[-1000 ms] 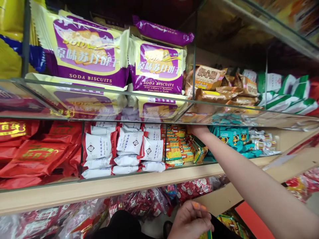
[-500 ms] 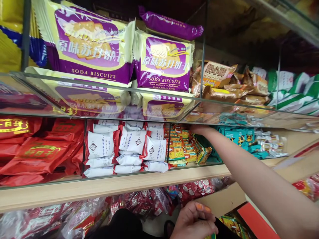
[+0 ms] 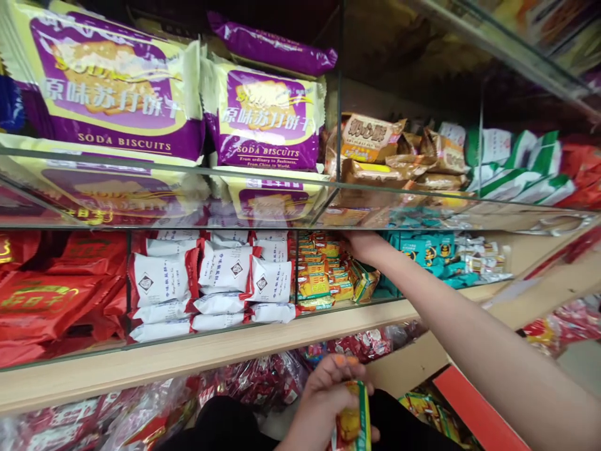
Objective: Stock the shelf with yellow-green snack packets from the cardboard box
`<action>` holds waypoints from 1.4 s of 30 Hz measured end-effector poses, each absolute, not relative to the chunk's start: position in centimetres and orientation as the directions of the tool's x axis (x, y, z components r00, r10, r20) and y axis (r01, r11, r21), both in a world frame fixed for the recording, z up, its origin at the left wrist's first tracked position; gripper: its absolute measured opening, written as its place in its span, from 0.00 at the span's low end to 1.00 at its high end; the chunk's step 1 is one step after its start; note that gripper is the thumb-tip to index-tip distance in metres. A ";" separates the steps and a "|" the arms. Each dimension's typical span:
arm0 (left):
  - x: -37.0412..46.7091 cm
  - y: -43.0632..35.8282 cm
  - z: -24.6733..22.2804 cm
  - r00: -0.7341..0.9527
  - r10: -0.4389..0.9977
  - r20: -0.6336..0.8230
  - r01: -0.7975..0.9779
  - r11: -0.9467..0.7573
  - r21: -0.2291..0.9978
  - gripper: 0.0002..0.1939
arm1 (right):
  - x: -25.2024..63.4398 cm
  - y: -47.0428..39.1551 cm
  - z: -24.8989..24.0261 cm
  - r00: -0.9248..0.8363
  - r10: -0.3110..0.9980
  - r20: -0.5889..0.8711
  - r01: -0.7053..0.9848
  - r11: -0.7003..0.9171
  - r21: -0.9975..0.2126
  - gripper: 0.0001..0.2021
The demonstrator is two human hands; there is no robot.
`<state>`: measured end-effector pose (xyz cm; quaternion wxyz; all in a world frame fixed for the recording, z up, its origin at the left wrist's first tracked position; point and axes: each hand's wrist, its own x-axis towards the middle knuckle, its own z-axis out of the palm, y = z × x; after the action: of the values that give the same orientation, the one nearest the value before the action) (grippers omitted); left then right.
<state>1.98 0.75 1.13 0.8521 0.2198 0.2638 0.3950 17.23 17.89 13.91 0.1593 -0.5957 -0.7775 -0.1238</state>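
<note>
While one small packet [image 3: 357, 410] is held in the left hand [image 3: 317, 404], below the front edge of the lower shelf [image 3: 263, 341], the right hand [image 3: 365, 246] is put in over the yellow-green packets [image 3: 331, 275], teal packets [image 3: 434, 247] to its right. Its fingers are hidden; grasp cannot be told. Step seems to be reaching into the stock; any withdrawal calls for clearance under the upper glass edge [image 3: 404, 199]. Held packet is glossy, yellow, green-edged with some red, partly covered by fingers.

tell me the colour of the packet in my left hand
Yellow, green and red packet in the left hand; it shows best in the head view.
</note>
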 end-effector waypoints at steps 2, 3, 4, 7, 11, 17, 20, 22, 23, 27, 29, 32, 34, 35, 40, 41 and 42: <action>1.4 0.8 1.8 0.487 0.829 -0.274 -0.608 0.547 0.576 0.20 | 17.5 12.8 13.3 -0.225 0.890 0.398 0.958 0.275 -0.075 0.12; 1.3 0.8 2.0 0.449 0.854 -0.262 -0.640 0.512 0.573 0.21 | 17.5 9.9 12.4 -0.202 0.890 0.408 0.951 0.279 -0.136 0.12; 1.3 0.7 2.1 0.410 0.880 -0.241 -0.667 0.470 0.578 0.22 | 17.4 6.9 11.2 -0.091 0.899 0.429 0.890 0.267 -0.370 0.11; 1.6 0.4 2.1 0.287 0.944 -0.161 -0.684 0.320 0.656 0.22 | 16.3 -0.4 6.2 0.145 0.983 0.116 0.411 0.047 -0.910 0.19; 2.3 0.1 1.6 0.202 0.975 -0.096 -0.618 0.203 0.759 0.23 | 14.7 -4.0 1.5 -0.019 0.988 -0.150 -0.110 -0.151 -0.982 0.27; 2.3 0.3 1.5 0.319 0.939 -0.131 -0.675 0.322 0.664 0.23 | 15.4 -3.1 0.9 0.057 0.987 -0.149 -0.211 -0.134 -0.968 0.22; 2.2 0.4 1.6 0.383 0.898 -0.217 -0.533 0.407 0.742 0.22 | 15.6 -3.2 0.4 0.120 0.989 -0.091 -0.161 -0.071 -0.984 0.19; 2.1 0.6 1.5 0.432 0.872 -0.229 -0.395 0.411 0.822 0.21 | 15.7 -3.3 0.1 0.130 0.991 -0.011 -0.053 -0.005 -0.999 0.20; 1.9 0.7 1.4 0.455 0.869 -0.195 -0.338 0.371 0.865 0.21 | 15.8 -3.4 0.0 0.131 0.991 0.031 0.021 0.028 -0.999 0.22; 1.1 1.1 0.8 0.536 0.841 0.074 -0.060 -0.049 0.997 0.23 | 16.6 -3.4 0.4 0.095 0.984 0.149 0.341 0.109 -0.934 0.27; 0.7 1.0 0.5 0.601 0.792 0.106 0.068 -0.183 0.981 0.24 | 17.1 -3.3 0.9 0.009 0.987 0.160 0.412 0.142 -0.900 0.20; 0.6 0.6 0.1 0.638 0.765 0.085 0.119 -0.207 0.971 0.25 | 17.5 -3.4 1.7 -0.090 0.992 0.086 0.404 0.115 -0.907 0.10; 0.8 0.4 -0.2 0.632 0.771 0.081 0.069 -0.160 0.985 0.25 | 17.9 -3.6 2.4 -0.083 0.996 0.012 0.424 0.046 -0.904 0.08; 1.0 0.4 -0.2 0.627 0.775 0.082 0.025 -0.125 0.992 0.26 | 18.2 -3.8 2.8 -0.078 0.997 -0.021 0.450 0.016 -0.893 0.09; 1.1 0.6 0.5 0.612 0.790 0.038 -0.208 0.115 0.971 0.28 | 19.0 -4.5 5.4 -0.168 0.976 -0.142 0.514 -0.036 -0.857 0.18; 1.1 0.6 0.7 0.611 0.791 0.034 -0.243 0.147 0.959 0.29 | 18.9 -4.4 5.9 -0.213 0.964 -0.159 0.495 -0.034 -0.868 0.25; 1.0 0.6 0.9 0.610 0.792 0.036 -0.280 0.172 0.944 0.30 | 18.8 -4.3 6.2 -0.267 0.948 -0.173 0.470 -0.029 -0.882 0.28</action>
<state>1.02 0.58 0.91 0.7262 0.5270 0.2427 0.3689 18.78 -4.26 6.24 0.2583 -0.5475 -0.6473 0.4632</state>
